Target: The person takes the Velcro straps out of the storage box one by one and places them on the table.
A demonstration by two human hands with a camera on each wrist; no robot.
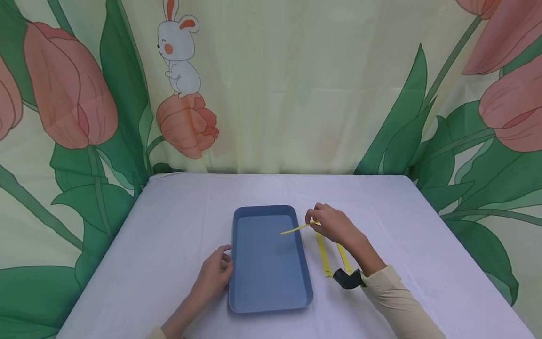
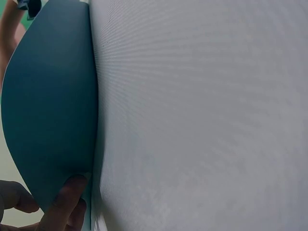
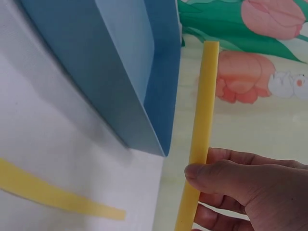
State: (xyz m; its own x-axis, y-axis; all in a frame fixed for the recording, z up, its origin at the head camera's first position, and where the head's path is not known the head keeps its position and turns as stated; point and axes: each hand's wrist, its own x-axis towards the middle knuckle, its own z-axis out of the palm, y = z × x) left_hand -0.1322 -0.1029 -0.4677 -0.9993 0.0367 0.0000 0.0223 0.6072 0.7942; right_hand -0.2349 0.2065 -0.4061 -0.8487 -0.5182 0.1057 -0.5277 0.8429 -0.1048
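A blue rectangular tray [image 1: 271, 301] lies lengthwise on the white-covered table. My right hand [image 1: 332, 225] is raised beyond its far right side and pinches a thin, flat yellow strip [image 1: 296, 229] between thumb and fingers. The strip's free end reaches over the tray's right rim; the right wrist view shows the strip [image 3: 204, 106] standing long and straight past the thumb. At the tray's left side, my left hand [image 1: 216, 270] touches the outer wall with its fingertips. In the left wrist view, fingers [image 2: 62, 204] lie against the tray wall [image 2: 53, 106].
Two more yellow strips, a left one [image 1: 323, 256] and a right one [image 1: 344, 259], lie right of the tray, partly under my right arm. A black curved piece [image 1: 348, 279] shows beside the right cuff. A printed curtain [image 1: 288, 94] hangs behind the table.
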